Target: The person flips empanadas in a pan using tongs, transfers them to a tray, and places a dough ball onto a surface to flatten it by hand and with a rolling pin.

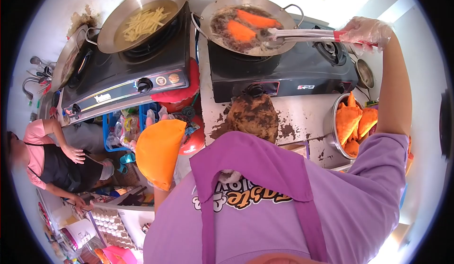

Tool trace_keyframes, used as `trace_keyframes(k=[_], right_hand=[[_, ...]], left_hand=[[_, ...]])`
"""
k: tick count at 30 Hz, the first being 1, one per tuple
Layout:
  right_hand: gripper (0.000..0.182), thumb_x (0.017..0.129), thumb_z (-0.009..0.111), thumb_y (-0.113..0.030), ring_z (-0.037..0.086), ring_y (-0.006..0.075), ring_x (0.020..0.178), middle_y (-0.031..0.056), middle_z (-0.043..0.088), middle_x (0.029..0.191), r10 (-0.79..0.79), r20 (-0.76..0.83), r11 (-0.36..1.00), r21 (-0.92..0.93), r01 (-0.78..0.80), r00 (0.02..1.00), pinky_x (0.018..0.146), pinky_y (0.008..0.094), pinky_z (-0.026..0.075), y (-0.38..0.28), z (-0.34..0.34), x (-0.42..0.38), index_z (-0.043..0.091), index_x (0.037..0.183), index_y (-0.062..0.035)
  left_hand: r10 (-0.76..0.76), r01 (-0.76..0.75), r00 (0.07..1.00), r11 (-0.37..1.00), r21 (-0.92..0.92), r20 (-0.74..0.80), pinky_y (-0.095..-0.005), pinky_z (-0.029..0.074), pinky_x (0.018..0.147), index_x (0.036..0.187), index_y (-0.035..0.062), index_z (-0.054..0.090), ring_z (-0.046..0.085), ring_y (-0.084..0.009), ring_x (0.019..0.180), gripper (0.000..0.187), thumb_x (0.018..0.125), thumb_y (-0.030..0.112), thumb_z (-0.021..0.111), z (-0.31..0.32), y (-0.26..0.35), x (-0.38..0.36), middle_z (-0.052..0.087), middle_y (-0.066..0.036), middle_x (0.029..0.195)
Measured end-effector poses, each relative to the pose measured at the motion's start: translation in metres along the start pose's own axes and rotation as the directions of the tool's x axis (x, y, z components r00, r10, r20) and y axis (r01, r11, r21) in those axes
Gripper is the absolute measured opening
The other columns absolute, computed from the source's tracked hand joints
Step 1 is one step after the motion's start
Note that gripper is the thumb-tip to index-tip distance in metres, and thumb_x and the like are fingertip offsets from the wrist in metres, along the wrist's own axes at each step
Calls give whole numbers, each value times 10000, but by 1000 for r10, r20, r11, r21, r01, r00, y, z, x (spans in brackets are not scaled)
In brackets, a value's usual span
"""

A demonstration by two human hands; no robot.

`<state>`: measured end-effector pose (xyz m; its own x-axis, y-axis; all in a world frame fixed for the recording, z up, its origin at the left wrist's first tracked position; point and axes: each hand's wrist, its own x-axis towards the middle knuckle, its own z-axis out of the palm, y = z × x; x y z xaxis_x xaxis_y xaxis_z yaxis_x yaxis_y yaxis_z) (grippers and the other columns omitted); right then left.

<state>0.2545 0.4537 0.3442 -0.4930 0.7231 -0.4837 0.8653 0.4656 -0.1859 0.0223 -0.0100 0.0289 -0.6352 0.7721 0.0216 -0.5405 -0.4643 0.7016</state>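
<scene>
My right hand (366,33), in a clear plastic glove, is closed round the red handles of metal tongs (307,34). The tongs' tips reach into a wok (211,13) of bubbling oil, right by two orange half-moon pastries (241,30) frying there. At my left side, my gloved left hand (163,114) holds up another orange half-moon pastry (160,151). Its fingertips show at the pastry's upper edge, while the palm is hidden behind it.
Pale fries (144,24) lie in oil in a second wok (108,32). Both woks sit on black gas stoves (283,77). A metal pot (333,130) of orange pastries stands at right. Another person (52,157) is at left, near egg trays (113,227) and a blue basket (110,131).
</scene>
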Motion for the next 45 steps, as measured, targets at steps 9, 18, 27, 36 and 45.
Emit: trace_keyframes(k=[9, 18, 27, 36, 45], right_hand=[[377, 748, 733, -317, 410, 69, 375, 21, 521, 556, 25, 78, 999, -22, -23, 997, 321, 223, 288, 0, -10, 11, 648, 964, -20], [384, 761, 724, -464, 367, 24, 378, -8, 488, 542, 22, 298, 996, 72, -46, 954, 315, 189, 261, -15, 8, 22, 591, 760, -103], [392, 830, 659, -442, 362, 33, 363, 11, 477, 522, -189, 336, 948, 307, 83, 923, 290, 192, 257, -25, 37, 41, 581, 911, -67], [383, 884, 576, -483, 325, 0, 363, -7, 461, 527, -229, 355, 868, 496, 25, 906, 290, 166, 240, -36, 60, 55, 619, 941, -106], [401, 885, 562, -505, 321, -8, 396, -32, 430, 564, -254, 138, 746, 658, 103, 957, 312, 155, 253, -43, 83, 68, 599, 951, -111]], left_hand=[[-39, 41, 999, 994, -101, 21, -545, 374, 963, 1491, 299, 121, 313, -273, 1348, 736, 874, 627, 352, -4, 2, 11, 312, -57, 1487], [-15, 13, 999, 998, -59, -43, -568, 379, 942, 1486, 327, 124, 304, -279, 1352, 726, 870, 662, 310, -33, -10, 10, 306, -59, 1491], [-57, 44, 979, 997, -69, -197, -611, 352, 948, 1486, 332, 114, 282, -328, 1360, 831, 799, 760, 302, -23, -4, 16, 291, -71, 1499], [-7, -5, 998, 986, -164, -69, -623, 312, 998, 1489, 235, 136, 321, -356, 1329, 849, 830, 743, 309, 13, 2, -2, 274, -143, 1492], [33, -14, 998, 948, -317, 55, -556, 311, 1043, 1488, 183, 147, 356, -332, 1310, 839, 855, 665, 412, 35, 10, -3, 311, -157, 1470]])
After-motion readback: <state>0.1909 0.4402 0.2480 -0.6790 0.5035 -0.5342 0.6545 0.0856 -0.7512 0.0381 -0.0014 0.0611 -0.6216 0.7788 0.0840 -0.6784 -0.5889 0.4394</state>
